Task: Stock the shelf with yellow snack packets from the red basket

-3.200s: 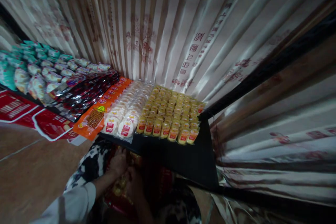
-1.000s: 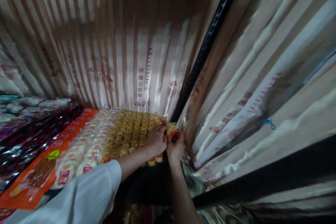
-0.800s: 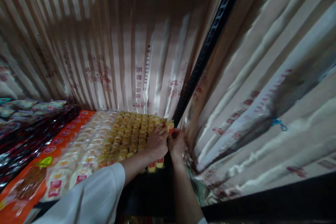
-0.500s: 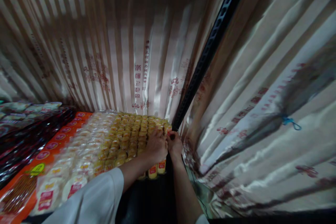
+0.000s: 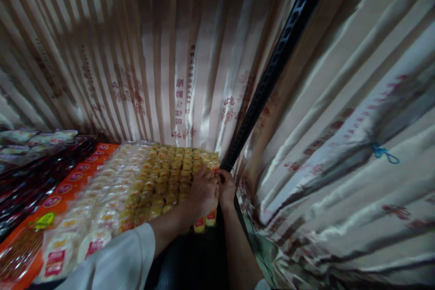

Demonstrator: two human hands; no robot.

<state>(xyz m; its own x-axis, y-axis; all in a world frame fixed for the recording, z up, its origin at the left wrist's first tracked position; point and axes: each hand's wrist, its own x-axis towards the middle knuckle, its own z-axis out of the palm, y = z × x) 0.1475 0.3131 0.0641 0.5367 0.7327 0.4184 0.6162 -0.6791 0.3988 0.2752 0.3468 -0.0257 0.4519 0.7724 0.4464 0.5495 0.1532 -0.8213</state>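
1. nearest, on the dark shelf (image 5: 186, 258), the layout looks mostly done, i judge: the yellow packs (image 5: 172, 174) lie in close rows running away from me, and the red labels at their near ends show on both sides of my left forearm.
2. on the left side, the white round packs (image 5: 93, 210) fill two overlapping rows beside an orange packet (image 5: 61, 200), with dark shiny packets (image 5: 44, 176) further left; nothing there seems to want my attention.
3. from the near side, my left arm slants in from the left in a white sleeve (image 5: 115, 260), and its hand (image 5: 203, 192) bends palm down over the right-hand yellow rows. whether that grip holds a pack or only presses, i cannot tell.
4. farther, at the far right corner, my right hand (image 5: 227, 189) meets the left, fingers curled narrow at a red-marked pack (image 5: 215, 168); pinching or pushing, i cannot tell. what is left seems to be this right edge, partly hidden by my hands.
5. farthest, a slotted post (image 5: 268, 79) leans past the corner, before the pleated curtain (image 5: 200, 54).
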